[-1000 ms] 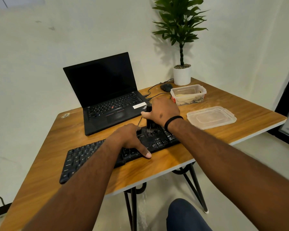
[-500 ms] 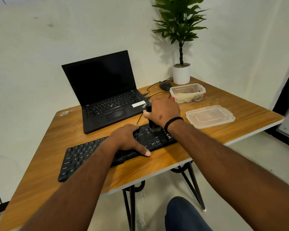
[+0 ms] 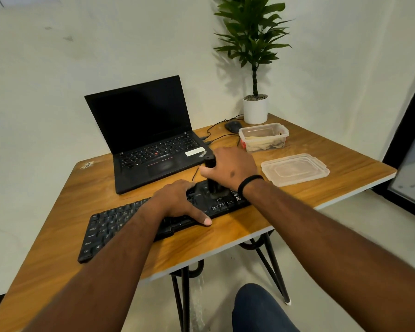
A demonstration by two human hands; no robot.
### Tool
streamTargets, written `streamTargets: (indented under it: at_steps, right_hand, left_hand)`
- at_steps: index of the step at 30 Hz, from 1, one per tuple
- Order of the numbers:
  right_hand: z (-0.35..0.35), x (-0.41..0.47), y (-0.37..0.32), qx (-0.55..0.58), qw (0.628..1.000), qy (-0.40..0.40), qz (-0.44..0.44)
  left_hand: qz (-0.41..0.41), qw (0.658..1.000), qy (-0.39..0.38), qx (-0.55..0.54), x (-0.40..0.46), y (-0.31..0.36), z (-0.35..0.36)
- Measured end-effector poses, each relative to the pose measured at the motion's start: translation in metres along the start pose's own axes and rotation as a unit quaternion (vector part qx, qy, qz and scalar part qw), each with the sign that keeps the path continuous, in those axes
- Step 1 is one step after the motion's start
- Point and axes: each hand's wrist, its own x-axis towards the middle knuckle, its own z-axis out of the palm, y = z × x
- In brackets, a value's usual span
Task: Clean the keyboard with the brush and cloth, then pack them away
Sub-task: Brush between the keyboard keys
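Right hand (image 3: 228, 167): fingers curled tight round the brush (image 3: 212, 178), held upright, bristles down on the keys so they reach the gaps
Left hand (image 3: 177, 200): fingers spread flat, gripping nothing, pressing the keyboard (image 3: 120, 221) so it cannot slide
Keyboard: at 6 o'clock from the laptop (image 3: 149, 137)
Cloth: probably in the tub (image 3: 264, 137), 1 o'clock from the brush; lid (image 3: 295, 168) at 3 o'clock, off for packing

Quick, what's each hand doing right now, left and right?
Left hand: open, holding nothing, resting flat on the keyboard.
Right hand: closed around the black brush, held upright on the keys.
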Motion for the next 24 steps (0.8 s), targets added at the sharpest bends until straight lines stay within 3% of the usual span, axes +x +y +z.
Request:
streamTargets:
  at_steps: [5, 11, 17, 20, 22, 24]
  right_hand:
    - [0.017, -0.007, -0.026, 0.114, 0.987, -0.064, -0.090]
    - [-0.008, -0.006, 0.009, -0.060, 0.998, 0.003, 0.030]
    - [0.011, -0.029, -0.024, 0.079, 0.993, 0.003, -0.089]
    - [0.004, -0.023, -0.005, 0.114, 0.993, -0.009, -0.020]
    - [-0.004, -0.021, 0.010, 0.049, 0.997, -0.003, 0.054]
    - [-0.008, -0.026, 0.011, -0.002, 0.997, 0.016, 0.073]
  left_hand:
    - [-0.016, 0.998, 0.001, -0.058, -0.001, -0.003, 0.003]
    - [-0.001, 1.000, -0.002, 0.010, -0.001, 0.002, 0.000]
    - [0.018, 0.999, 0.001, -0.030, 0.006, -0.009, 0.003]
    - [0.025, 1.000, 0.008, -0.011, 0.002, -0.007, 0.004]
    - [0.015, 1.000, 0.008, 0.011, 0.002, -0.003, 0.003]
    - [0.010, 1.000, 0.003, 0.014, 0.003, -0.001, 0.001]
